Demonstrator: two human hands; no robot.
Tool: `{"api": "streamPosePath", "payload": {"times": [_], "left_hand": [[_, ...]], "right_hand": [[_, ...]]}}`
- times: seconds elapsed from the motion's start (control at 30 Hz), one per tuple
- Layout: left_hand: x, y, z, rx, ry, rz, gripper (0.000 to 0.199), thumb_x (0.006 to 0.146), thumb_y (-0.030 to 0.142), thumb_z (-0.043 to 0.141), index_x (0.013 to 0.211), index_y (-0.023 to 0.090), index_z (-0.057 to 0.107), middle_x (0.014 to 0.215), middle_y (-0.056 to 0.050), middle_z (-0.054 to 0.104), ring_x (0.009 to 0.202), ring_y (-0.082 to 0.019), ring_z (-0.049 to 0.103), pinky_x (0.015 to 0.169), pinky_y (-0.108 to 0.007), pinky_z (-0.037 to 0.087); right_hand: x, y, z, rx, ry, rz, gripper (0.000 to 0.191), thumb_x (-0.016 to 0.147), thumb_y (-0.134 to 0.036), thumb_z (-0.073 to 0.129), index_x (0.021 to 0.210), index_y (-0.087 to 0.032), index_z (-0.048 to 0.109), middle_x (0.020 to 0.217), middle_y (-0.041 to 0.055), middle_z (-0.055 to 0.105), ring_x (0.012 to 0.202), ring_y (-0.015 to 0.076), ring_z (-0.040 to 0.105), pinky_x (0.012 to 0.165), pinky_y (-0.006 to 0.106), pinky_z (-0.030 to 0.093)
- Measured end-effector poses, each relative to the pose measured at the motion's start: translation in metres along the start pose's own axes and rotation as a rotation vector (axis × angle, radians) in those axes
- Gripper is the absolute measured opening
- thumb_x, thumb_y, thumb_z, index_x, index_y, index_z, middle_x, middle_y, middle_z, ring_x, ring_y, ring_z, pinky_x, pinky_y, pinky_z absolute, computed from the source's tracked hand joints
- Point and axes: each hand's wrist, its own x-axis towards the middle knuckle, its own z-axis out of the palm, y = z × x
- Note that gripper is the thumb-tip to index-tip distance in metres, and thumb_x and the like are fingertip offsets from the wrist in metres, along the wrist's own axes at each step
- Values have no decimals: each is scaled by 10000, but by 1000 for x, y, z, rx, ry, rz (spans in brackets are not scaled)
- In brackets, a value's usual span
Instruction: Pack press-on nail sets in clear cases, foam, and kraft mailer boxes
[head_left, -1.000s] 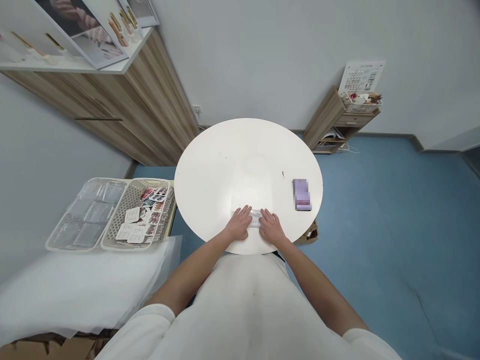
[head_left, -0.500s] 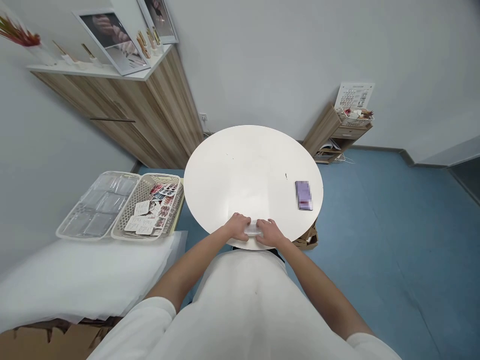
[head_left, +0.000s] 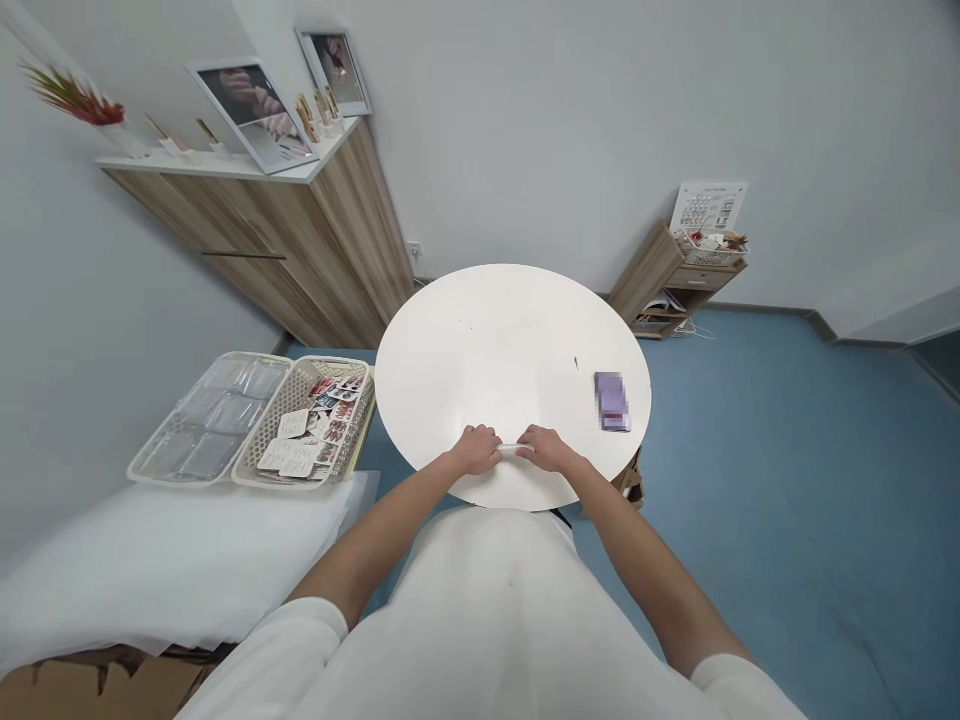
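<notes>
Close to the near edge of the round white table (head_left: 510, 330), my two hands hold one small clear, whitish plastic piece (head_left: 512, 449). Its exact kind is too small to make out; it shows as a narrow strip running from hand to hand. My left hand (head_left: 478, 449) has its fingers closed on the left end. The right end is gripped by my right hand (head_left: 544, 448), fingers bent around it. Fingers cover both ends of the piece. A purple pack (head_left: 612, 401), partly pixelated, lies on the tabletop to the right, apart from my hands.
At left stand a basket of printed cards (head_left: 300, 425) and a basket of clear plastic packs (head_left: 217, 415). A wooden cabinet (head_left: 262, 230) with framed pictures is behind. A small shelf unit (head_left: 679, 275) stands at the far right. A small dark mark (head_left: 576, 363) is on the tabletop.
The plastic piece, broader and flatter before, now shows as a thin strip. My hands have turned it or closed it up, and remain on its ends. The view has shifted slightly.
</notes>
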Motion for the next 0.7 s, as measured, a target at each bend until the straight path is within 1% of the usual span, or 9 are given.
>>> {"api": "streamPosePath", "payload": {"times": [0.1, 0.2, 0.27, 0.33, 0.4, 0.47, 0.53, 0.63, 0.7], "left_hand": [[4, -6, -1, -24, -20, -52, 294, 783, 265, 332, 895, 222, 601, 913, -67, 596, 896, -235, 532, 761, -371, 380], [6, -12, 2, -93, 43, -118, 345, 777, 254, 352, 1079, 222, 514, 1034, -55, 592, 961, -229, 526, 796, -360, 378], [7, -15, 4, -177, 75, -193, 380, 770, 287, 391, 1137, 219, 463, 1051, -49, 594, 962, -229, 534, 820, -366, 374], [9, -19, 6, -245, 70, -263, 373, 762, 304, 419, 1121, 217, 466, 1018, -44, 610, 931, -229, 551, 814, -368, 383], [12, -23, 7, -288, 47, -305, 327, 767, 282, 413, 1077, 218, 494, 1002, -35, 616, 910, -213, 562, 784, -341, 406], [16, -29, 7, -322, 22, -318, 280, 783, 258, 388, 1023, 218, 527, 1008, -23, 616, 903, -182, 567, 750, -288, 425], [22, -36, 8, -351, -10, -325, 255, 793, 254, 382, 977, 214, 554, 1011, -13, 619, 899, -155, 571, 734, -243, 433], [29, -46, 9, -367, -62, -361, 227, 777, 252, 418, 926, 204, 582, 988, -13, 630, 881, -150, 578, 713, -224, 440], [32, -52, 10, -359, -82, -398, 213, 761, 252, 445, 911, 202, 587, 975, -19, 632, 877, -158, 578, 700, -228, 442]], "right_hand": [[9, 0, -1, -6, 30, 29, 259, 846, -354, 397, 967, -260, 605, 901, 45, 605, 783, 179, 573, 731, 299, 384], [17, -2, -1, -19, 60, 58, 257, 858, -310, 376, 997, -246, 582, 888, 50, 611, 791, 186, 572, 711, 292, 376], [22, -3, 0, -18, 62, 74, 270, 867, -290, 354, 1042, -227, 549, 924, 61, 613, 818, 191, 569, 708, 291, 371], [28, -1, 0, -9, 51, 92, 283, 873, -289, 339, 1085, -211, 509, 958, 67, 612, 835, 192, 564, 694, 287, 370], [33, 2, 2, 6, 20, 102, 280, 873, -291, 338, 1093, -205, 490, 945, 59, 618, 817, 186, 563, 671, 278, 370], [38, 7, 3, 24, -22, 98, 258, 871, -276, 346, 1067, -209, 499, 916, 44, 620, 796, 173, 559, 659, 265, 368], [43, 13, 5, 43, -59, 84, 244, 870, -243, 346, 1045, -213, 513, 942, 40, 606, 825, 161, 550, 671, 251, 365], [47, 20, 7, 71, -94, 81, 269, 870, -195, 327, 1061, -216, 515, 1017, 54, 562, 876, 150, 534, 685, 237, 364], [48, 25, 8, 75, -109, 109, 300, 865, -165, 315, 1093, -221, 501, 1025, 59, 542, 858, 146, 535, 668, 231, 364]]}}
